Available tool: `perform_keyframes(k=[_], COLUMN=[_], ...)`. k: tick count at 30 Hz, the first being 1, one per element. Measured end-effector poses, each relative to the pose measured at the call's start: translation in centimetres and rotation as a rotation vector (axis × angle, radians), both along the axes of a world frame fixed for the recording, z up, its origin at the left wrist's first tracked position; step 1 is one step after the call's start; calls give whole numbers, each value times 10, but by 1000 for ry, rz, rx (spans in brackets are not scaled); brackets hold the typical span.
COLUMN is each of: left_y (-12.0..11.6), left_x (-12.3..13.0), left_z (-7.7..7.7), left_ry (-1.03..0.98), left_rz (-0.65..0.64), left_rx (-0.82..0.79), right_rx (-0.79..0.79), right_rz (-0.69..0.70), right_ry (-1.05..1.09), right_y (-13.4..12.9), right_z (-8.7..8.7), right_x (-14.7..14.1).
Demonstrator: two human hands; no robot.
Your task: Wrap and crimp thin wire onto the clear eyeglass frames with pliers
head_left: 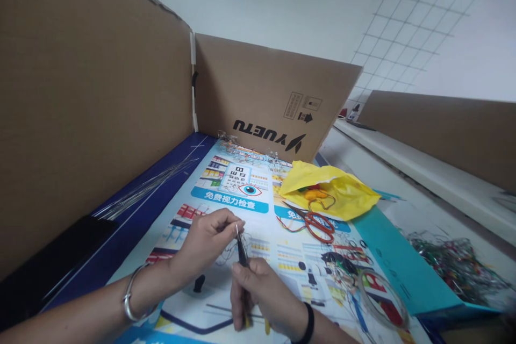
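Near the middle of the poster-covered table, my left hand (207, 242) is pinched at the fingertips around a short, thin silvery wire (237, 229). My right hand (264, 287) grips a pair of pliers (242, 252) with dark narrow jaws pointing up and away from me; yellow shows at the handle ends. The jaw tips meet or nearly meet the wire just by my left fingertips; I cannot tell whether they clamp it. Fine loops of wire (229, 251) lie on the printed sheet behind and below my fingers.
Orange-handled scissors (319, 226) lie beside an open yellow pouch (330, 193) with coloured cord. A clear tape roll (382, 298) sits at right, near a heap of wire scraps (457, 266). Straight wires (149, 188) lie at left. Cardboard panels (258, 91) stand behind and left.
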State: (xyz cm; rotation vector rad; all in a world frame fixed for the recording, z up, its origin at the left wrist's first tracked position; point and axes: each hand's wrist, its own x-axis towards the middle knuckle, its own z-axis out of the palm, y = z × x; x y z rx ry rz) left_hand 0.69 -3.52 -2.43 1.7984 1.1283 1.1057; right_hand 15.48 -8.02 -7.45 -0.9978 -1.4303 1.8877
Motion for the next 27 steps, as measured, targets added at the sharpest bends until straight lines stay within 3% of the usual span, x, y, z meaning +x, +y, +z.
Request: perform_keyframes(k=[9, 14, 18, 22, 27], left_y=[0, 8, 16, 16, 9], left_x=[0, -3, -5, -5, -5], left_z=[0, -4, -6, -6, -3], left_ry=[45, -46, -62, -17, 59], left_rz=[21, -92, -178, -144, -83], left_rx=[30, -34, -79, -50, 57], right_rx=[-81, -127, -209, -253, -252], right_rz=[-56, -88, -84, -18, -5], right_ry=[-61, 0, 185, 318, 300], right_y=[0, 3, 4, 5, 4], right_z=[0, -1, -3, -6, -8], right_x=[-4, -1, 1, 2, 3])
